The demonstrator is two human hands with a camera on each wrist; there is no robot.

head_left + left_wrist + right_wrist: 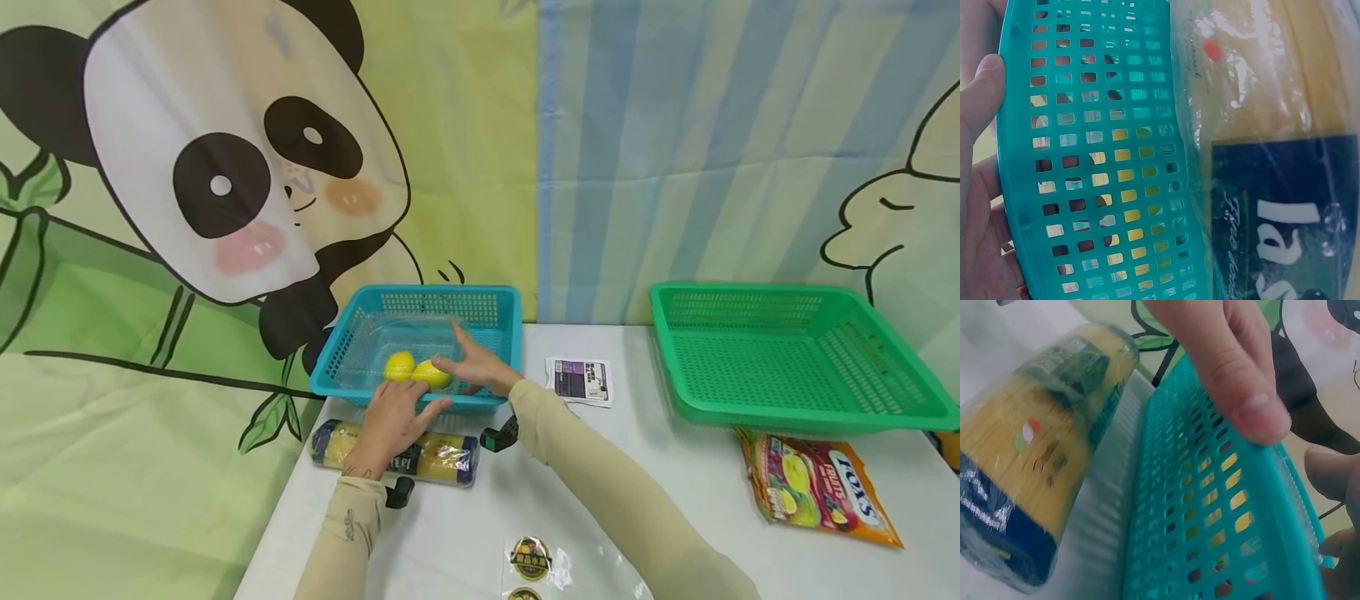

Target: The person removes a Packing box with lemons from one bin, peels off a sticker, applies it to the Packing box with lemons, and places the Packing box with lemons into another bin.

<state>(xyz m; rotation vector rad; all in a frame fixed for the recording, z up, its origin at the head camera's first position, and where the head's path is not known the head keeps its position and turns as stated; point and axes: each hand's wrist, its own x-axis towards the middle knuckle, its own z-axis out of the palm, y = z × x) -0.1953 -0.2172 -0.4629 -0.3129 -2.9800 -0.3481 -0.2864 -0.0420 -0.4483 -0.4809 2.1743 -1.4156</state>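
A blue perforated basket (416, 290) holds two yellow lemons (399, 363) and clear plastic packaging (367, 337). My left hand (388, 423) reaches over its front rim beside the lemons. In the left wrist view, the thumb (988, 78) touches the rim, with the other fingers beyond it. My right hand (483, 364) is over the basket's right part, fingers spread, thumb close to the right lemon (431, 374). The right wrist view shows the lemons only as yellow patches through the basket's holes. Whether any finger touches a lemon is unclear.
A pack of spaghetti (442, 458) lies in front of the basket, under my left wrist. Right of it are a purple-and-white packet (579, 381), a green basket (750, 417) and a Fox's candy bag (821, 487). A clear bag with round labels (531, 557) lies in front.
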